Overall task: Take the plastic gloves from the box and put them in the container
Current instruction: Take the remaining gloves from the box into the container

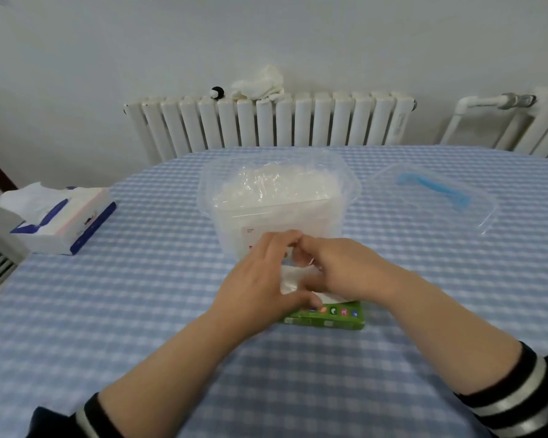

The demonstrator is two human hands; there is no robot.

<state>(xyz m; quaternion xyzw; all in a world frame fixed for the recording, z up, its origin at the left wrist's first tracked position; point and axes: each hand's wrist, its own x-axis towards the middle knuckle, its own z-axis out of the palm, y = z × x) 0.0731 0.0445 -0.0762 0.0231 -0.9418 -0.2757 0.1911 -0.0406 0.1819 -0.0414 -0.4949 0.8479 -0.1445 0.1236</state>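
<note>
While both hands meet over green box [326, 319] | left hand [261, 279], right hand [339, 267] each pinching clear glove [293, 278] | container [279, 200] just behind, part-filled

Your container [279, 197] stands at the middle of the table [140, 311], with gloves [266, 184] in it. The box [326, 317] lies just before it, nearer you. Both your hands, left hand [260, 279] and right hand [339, 267], meet over the box. The lid [434, 197] lies right of the container; the tissue pack [60, 216] lies well left. The radiator [266, 121] stands behind the table.
</note>
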